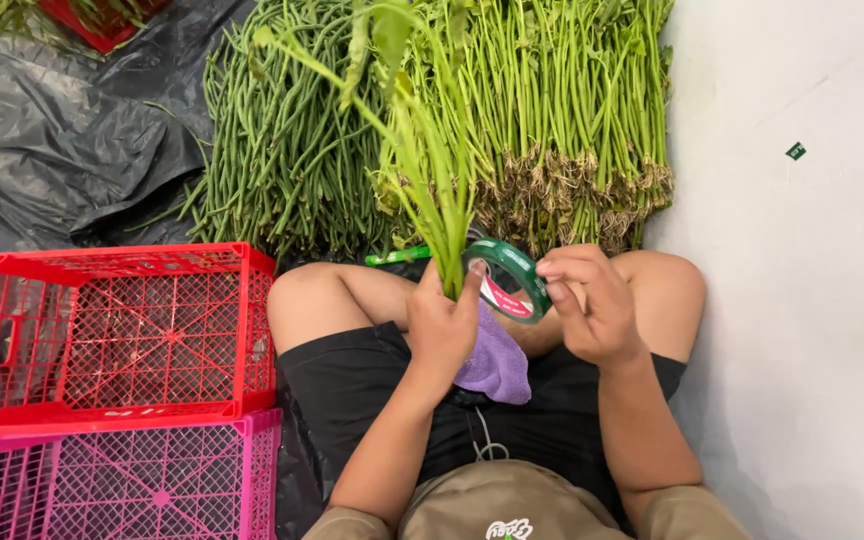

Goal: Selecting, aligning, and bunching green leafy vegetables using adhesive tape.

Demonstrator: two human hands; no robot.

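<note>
Head view: we are tying — our left hand point(439, 325) squeezes the green stalks point(430, 190) tight, our right hand point(592, 305) pinches the tape roll point(508, 280). Next, probably wrap carefully.

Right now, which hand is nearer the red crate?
Left. The left hand grips a bunch of green stems just right of the red crate, apart from it. The right hand sits further right, at the green tape roll.

hands point(517, 315) bundling greens point(422, 150), green tape roll point(509, 280)
</note>
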